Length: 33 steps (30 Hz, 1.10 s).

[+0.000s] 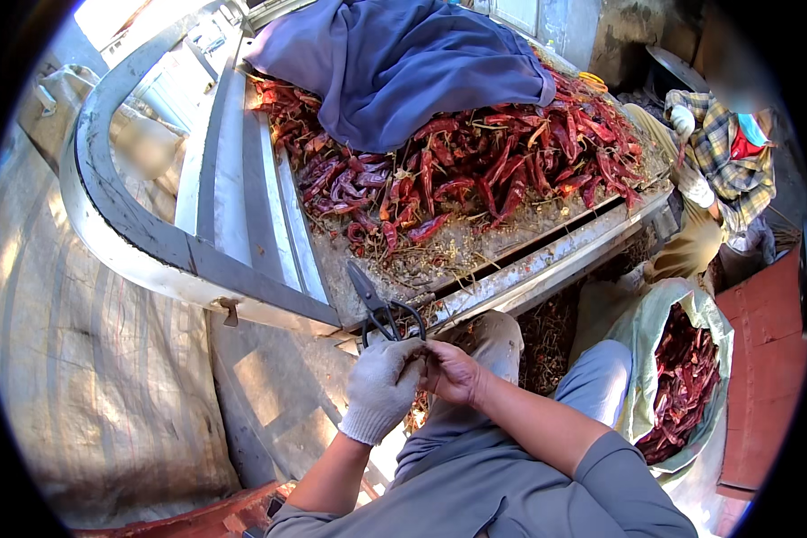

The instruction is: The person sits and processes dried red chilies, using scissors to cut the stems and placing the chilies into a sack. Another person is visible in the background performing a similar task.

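My left hand [385,380], in a white knitted glove, meets my bare right hand [452,372] in front of my lap. Their fingertips come together around something small and dark that I cannot make out. Just beyond them, a pair of black-handled scissors [375,302] lies at the near corner of the truck-bed-like metal surface, blades pointing away. Dried red chili peppers [457,181] are heaped on that surface, with stems and loose seeds [437,259] along the near side. A blue-purple cloth [403,60] covers the back of the heap.
An open woven sack [703,430] of dried chilies stands right of my knee. At the upper right sits a person [733,161] in a plaid shirt and white gloves. A curved metal rail [134,228] bounds the left side. Yellow rings [593,82] lie behind the heap.
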{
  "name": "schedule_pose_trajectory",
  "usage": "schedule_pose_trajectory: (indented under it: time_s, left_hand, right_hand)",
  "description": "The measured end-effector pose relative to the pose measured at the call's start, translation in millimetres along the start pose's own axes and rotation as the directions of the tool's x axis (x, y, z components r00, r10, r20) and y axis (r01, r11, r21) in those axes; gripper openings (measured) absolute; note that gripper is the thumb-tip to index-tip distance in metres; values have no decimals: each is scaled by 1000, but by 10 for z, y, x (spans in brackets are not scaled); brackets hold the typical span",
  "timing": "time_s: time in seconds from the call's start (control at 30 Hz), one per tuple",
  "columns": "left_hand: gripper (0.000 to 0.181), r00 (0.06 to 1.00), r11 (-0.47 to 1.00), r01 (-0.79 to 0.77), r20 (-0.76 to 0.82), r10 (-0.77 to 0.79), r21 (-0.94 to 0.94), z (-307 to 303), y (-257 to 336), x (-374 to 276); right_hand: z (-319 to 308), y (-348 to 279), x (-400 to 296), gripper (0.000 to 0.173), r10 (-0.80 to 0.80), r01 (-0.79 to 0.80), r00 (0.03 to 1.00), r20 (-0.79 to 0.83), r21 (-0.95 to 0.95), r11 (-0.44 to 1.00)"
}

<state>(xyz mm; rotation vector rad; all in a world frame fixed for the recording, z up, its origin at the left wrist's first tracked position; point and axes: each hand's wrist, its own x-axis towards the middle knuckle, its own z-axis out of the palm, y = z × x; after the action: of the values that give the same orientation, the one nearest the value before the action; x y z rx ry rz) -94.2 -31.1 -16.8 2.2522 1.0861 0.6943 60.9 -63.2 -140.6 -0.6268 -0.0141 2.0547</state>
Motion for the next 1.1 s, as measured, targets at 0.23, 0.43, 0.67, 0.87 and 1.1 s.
schedule_pose_trajectory:
  time_s: [0.23, 0.43, 0.67, 0.87, 1.1]
  left_hand:
    - [38, 917, 506, 369, 217, -334, -780, 89, 23, -248]
    - [29, 819, 310, 418, 206, -536, -854, 12, -217, -369]
    - [28, 833, 148, 378, 266, -485, -914, 77, -270, -369]
    - [19, 855, 242, 436, 314, -412, -867, 48, -243, -370]
    - [31, 887, 233, 392, 298, -354, -890, 68, -201, -391]
  right_hand:
    - [290, -134, -157, 36, 37, -24, 998, 47, -261, 965]
    - [330, -422, -522, 35, -87, 105, 994, 68, -836, 538]
    - [425, -469, -1010, 39, -338, 121, 936, 100, -992, 43]
    - [562, -489, -1225, 69, -311, 42, 938, 153, -942, -334]
    - [620, -527, -1359, 76, -324, 103, 891, 318, -836, -538]
